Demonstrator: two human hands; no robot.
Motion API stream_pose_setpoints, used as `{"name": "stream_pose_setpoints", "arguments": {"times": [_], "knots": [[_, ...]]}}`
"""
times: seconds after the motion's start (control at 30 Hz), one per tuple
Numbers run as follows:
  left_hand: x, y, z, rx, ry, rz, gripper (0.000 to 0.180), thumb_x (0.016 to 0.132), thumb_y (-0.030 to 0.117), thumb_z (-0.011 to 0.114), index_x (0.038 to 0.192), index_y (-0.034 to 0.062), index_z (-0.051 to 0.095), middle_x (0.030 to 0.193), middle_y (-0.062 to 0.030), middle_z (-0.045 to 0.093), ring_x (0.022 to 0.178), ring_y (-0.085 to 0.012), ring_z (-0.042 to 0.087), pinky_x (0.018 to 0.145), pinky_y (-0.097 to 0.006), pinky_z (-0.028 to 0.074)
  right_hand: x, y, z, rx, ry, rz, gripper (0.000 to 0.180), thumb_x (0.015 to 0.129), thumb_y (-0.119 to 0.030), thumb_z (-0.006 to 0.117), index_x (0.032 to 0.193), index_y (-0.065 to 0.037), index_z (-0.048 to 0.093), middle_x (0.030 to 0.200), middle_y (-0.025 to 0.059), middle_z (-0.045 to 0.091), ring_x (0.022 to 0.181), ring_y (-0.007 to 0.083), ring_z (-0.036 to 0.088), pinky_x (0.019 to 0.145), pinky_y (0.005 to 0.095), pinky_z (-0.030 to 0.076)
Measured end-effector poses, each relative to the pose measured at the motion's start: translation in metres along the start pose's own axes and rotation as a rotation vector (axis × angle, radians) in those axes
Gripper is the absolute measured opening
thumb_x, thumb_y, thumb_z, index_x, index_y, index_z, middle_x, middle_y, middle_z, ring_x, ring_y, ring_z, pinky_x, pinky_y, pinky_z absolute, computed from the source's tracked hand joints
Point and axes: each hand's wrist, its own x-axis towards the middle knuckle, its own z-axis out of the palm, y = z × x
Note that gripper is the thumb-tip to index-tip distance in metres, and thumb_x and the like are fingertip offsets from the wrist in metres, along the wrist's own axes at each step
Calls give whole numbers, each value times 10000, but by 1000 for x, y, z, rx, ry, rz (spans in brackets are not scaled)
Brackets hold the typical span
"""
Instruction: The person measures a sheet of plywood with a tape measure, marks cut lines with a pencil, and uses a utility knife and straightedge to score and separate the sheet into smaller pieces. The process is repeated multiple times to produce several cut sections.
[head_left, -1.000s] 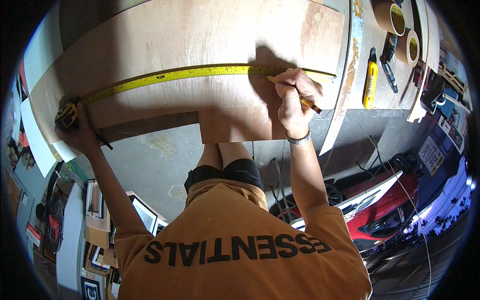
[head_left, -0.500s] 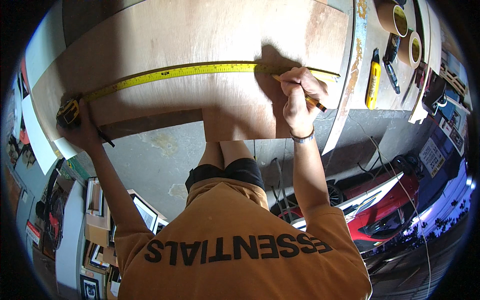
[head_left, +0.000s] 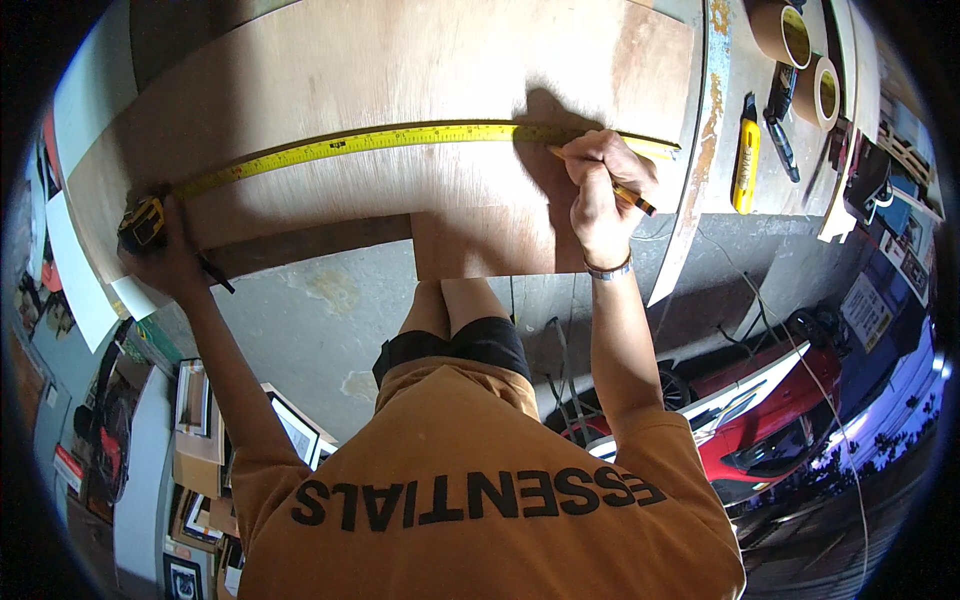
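Observation:
A plywood sheet (head_left: 470, 60) lies before me, with a yellow tape measure (head_left: 340, 145) stretched across it from left to right. My left hand (head_left: 170, 262) grips the tape's black and yellow case at the sheet's left end; the fingers are partly in shadow. A pencil (head_left: 634, 198) is pinched in my right hand (head_left: 606, 190). Its tip points at the lower edge of the blade, near the tape's right end. The side of my right hand rests on or just above the wood; I cannot tell which. A wristwatch (head_left: 608, 270) circles my right wrist.
To the right lie a worn metal straightedge (head_left: 712, 120), a yellow utility knife (head_left: 746, 165), black tools (head_left: 783, 140) and two tape rolls (head_left: 780, 35). Picture frames (head_left: 192, 400) are stacked at lower left. A red car (head_left: 780, 445) stands at lower right, and a cable (head_left: 765, 310) hangs nearby.
Both hands keep their hold, with barely any movement. The whole view has shifted very slightly, and the pencil tip stays beside the blade.

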Motion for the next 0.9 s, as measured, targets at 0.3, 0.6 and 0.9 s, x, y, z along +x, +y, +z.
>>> {"name": "stream_pose_setpoints", "arguments": {"times": [0.3,0.6,0.9], "knots": [[-1,2,-1,154,-21,-57,789,778,415,908,1290,-71,556,1279,-219,636,1145,-317,648,989,-439,544,5,-11,-19,668,151,270,194,900,-89,537,949,51,661,894,109,694,689,108,562,653,248,458],[2,25,-7,226,-46,-93,822,827,426,868,1353,-88,502,1325,-250,593,1160,-348,629,999,-448,536,36,-191,-63,357,-85,-536,144,779,-38,605,749,-177,623,619,-10,571,456,86,463,389,253,283],[82,6,-1,-161,50,-269,748,812,387,893,1220,-127,534,1139,-245,683,1029,-306,699,930,-406,593,67,-143,-109,50,250,251,177,994,-166,668,910,-12,698,762,86,682,706,185,682,595,280,514]]}}
